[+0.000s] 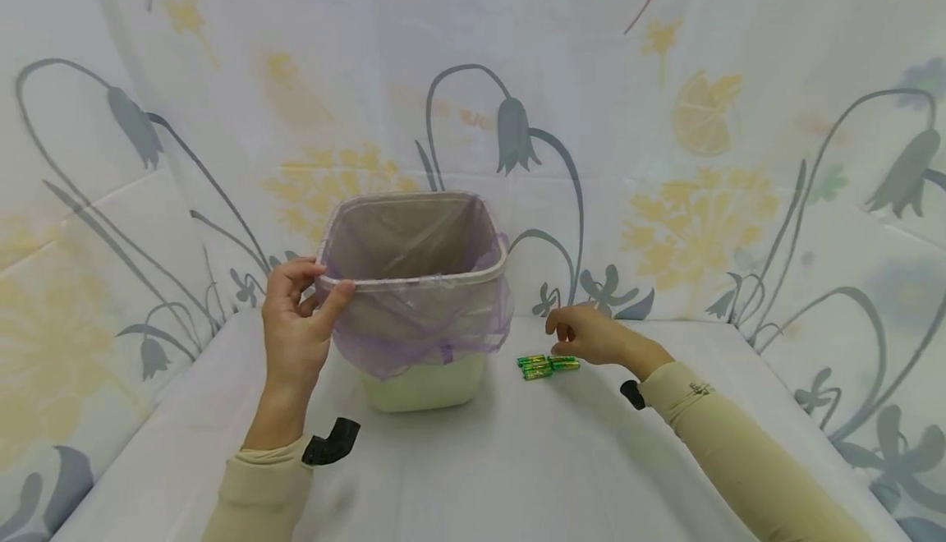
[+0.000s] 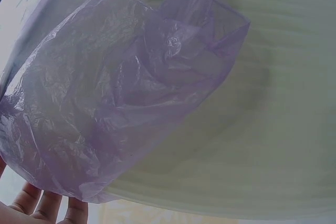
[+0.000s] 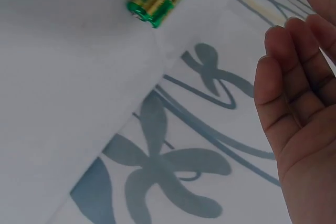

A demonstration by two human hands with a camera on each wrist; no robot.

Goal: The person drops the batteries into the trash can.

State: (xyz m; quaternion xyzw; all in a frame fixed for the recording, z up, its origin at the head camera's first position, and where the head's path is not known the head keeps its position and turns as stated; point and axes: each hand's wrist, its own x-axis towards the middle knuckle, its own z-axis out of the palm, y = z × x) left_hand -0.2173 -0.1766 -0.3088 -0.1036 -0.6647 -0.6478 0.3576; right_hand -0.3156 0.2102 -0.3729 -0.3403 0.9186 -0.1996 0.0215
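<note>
A pale green trash bin [image 1: 421,390] stands upright, its mouth tipped into view. A thin purple plastic bag [image 1: 436,333] lines it and hangs folded over the rim. At the near left corner my left hand [image 1: 299,320] holds the rim, thumb in front. The left wrist view shows those fingers [image 2: 50,205] beside the bag's lower edge. Several green and gold batteries [image 1: 537,370] lie grouped right of the bin. My right hand [image 1: 594,337] hovers just above and behind them, fingers loosely bent; in the right wrist view nothing shows in its palm [image 3: 310,150].
A white cloth [image 1: 473,484] covers the table. Behind it and at the sides hangs a white curtain [image 1: 473,49] printed with flowers. Black wrist mounts [image 1: 332,442] stick out from both sleeves.
</note>
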